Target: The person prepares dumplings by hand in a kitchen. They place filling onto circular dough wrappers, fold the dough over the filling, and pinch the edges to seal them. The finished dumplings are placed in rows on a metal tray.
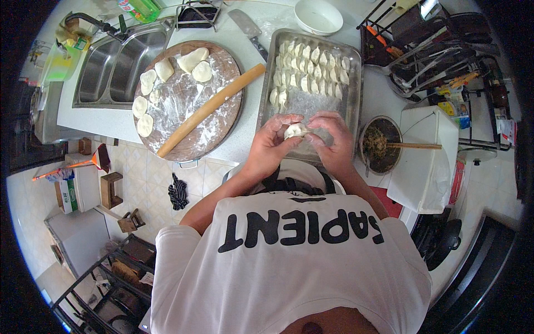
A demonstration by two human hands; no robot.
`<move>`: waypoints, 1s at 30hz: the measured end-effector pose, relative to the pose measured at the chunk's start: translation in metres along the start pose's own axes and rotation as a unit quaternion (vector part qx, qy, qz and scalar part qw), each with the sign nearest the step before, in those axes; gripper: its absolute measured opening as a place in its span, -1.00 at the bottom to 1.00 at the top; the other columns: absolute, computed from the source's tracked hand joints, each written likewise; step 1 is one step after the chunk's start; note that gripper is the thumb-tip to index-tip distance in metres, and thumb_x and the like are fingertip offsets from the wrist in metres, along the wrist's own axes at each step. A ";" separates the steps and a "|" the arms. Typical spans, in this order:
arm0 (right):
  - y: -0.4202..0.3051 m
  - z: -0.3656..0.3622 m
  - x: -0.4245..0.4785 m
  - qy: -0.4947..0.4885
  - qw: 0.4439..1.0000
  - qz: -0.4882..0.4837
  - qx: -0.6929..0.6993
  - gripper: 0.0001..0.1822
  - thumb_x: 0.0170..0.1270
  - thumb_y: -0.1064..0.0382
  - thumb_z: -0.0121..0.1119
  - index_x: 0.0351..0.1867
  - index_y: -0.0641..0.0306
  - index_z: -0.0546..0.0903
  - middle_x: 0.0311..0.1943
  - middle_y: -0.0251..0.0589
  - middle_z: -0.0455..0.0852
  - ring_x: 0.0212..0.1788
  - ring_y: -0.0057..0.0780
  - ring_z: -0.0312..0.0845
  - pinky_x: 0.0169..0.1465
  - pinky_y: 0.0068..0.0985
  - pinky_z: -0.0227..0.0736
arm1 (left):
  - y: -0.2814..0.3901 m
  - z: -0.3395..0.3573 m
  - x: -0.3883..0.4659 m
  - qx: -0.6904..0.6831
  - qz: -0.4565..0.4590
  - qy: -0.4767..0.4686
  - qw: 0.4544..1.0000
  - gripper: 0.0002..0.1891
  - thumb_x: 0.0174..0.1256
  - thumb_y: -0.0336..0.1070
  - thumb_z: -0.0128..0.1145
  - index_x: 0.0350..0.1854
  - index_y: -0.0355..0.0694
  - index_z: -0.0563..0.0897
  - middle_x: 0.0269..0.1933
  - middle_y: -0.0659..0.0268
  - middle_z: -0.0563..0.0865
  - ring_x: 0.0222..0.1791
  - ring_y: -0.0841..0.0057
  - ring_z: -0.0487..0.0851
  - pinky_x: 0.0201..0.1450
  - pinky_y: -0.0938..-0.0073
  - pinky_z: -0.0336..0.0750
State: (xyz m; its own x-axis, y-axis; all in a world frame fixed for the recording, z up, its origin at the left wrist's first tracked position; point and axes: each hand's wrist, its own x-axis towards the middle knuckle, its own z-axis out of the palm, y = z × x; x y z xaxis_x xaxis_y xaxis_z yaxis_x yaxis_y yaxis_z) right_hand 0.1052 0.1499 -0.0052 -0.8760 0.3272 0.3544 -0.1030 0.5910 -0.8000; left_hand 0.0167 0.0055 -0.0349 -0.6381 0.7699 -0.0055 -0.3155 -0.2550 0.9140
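A folded dumpling [294, 130] is held up between both hands over the near end of a metal tray [356, 121]. My left hand [269, 144] cups it from the left with thumb and fingers. The right thumb and fingertips of my right hand [336, 140] pinch its right edge. White flour dusts the fingers. Rows of shaped dumplings [311, 69] fill the tray's far part, and two more dumplings [278, 98] lie nearer at its left side. To the right stands a metal bowl of filling [377, 137] with chopsticks [413, 145] lying across its rim.
A floured round wooden board [192, 137] at the left bears a rolling pin [212, 109], dough pieces [193, 59] and round wrappers [144, 125]. A cleaver [246, 25] lies behind, left of a white bowl [318, 16]. Beyond the board is a double sink [135, 62]. Racked utensils [429, 54] stand far right.
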 end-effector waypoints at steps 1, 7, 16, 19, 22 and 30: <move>-0.001 0.000 0.000 0.009 1.000 -0.002 -0.002 -0.76 -0.06 0.46 0.26 -0.28 0.25 0.56 -0.20 -0.12 0.58 -0.08 -0.21 0.51 0.02 -0.37 0.38 | 0.001 0.000 0.000 0.000 -0.004 -0.003 1.000 -0.58 0.14 -0.64 0.13 0.08 -0.24 0.49 0.06 0.35 0.50 0.06 0.61 0.48 0.01 0.61 0.43; -0.002 0.001 0.000 0.024 1.000 -0.007 -0.015 -0.76 -0.10 0.51 0.25 -0.33 0.28 0.56 -0.21 -0.13 0.58 -0.12 -0.27 0.51 0.02 -0.41 0.37 | 0.006 0.001 -0.002 -0.017 -0.003 -0.018 1.000 -0.57 0.16 -0.66 0.10 0.10 -0.21 0.47 0.07 0.36 0.49 0.05 0.62 0.48 0.00 0.59 0.46; 0.000 0.006 0.002 0.029 0.999 0.029 -0.017 -0.76 0.05 0.42 0.24 -0.21 0.25 0.54 -0.21 -0.13 0.57 -0.08 -0.25 0.52 0.02 -0.40 0.39 | 0.002 -0.004 0.001 -0.046 -0.132 -0.022 0.990 -0.62 0.28 -0.56 0.02 0.16 -0.28 0.42 0.09 0.24 0.54 0.07 0.53 0.51 0.03 0.52 0.48; 0.004 0.012 -0.005 0.018 0.987 0.133 0.090 -0.74 0.16 0.36 0.18 -0.10 0.28 0.51 -0.15 -0.10 0.59 -0.03 -0.30 0.52 0.06 -0.42 0.37 | 0.002 -0.003 0.003 -0.118 -0.139 0.025 0.983 -0.61 0.35 -0.43 -0.03 0.22 -0.30 0.37 0.14 0.21 0.52 0.10 0.48 0.50 0.10 0.48 0.42; 0.015 0.014 -0.012 -0.058 0.972 0.185 0.134 -0.68 0.26 0.31 0.09 0.04 0.33 0.48 -0.05 -0.07 0.60 0.02 -0.37 0.50 0.10 -0.45 0.35 | -0.003 -0.004 0.004 -0.164 -0.136 0.046 0.976 -0.52 0.40 -0.22 -0.07 0.30 -0.32 0.26 0.23 0.19 0.44 0.20 0.43 0.41 0.23 0.40 0.29; 0.033 0.036 -0.019 -0.007 0.910 0.314 0.270 -0.62 0.29 0.30 0.04 0.13 0.37 0.46 -0.02 -0.16 0.60 -0.01 -0.44 0.52 0.08 -0.53 0.35 | -0.009 -0.009 0.005 -0.144 -0.135 0.002 0.980 -0.20 0.34 0.24 -0.23 0.41 -0.32 0.00 0.45 0.15 0.06 0.44 0.32 0.02 0.42 0.27 -0.11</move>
State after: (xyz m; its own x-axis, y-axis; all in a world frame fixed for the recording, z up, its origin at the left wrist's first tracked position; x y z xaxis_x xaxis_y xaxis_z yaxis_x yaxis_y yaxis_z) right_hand 0.1014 0.1367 -0.0556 -0.8472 0.4644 -0.2580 0.2064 -0.1597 -0.9653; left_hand 0.0104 0.0067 -0.0468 -0.5061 0.8301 -0.2339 -0.6586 -0.1968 0.7263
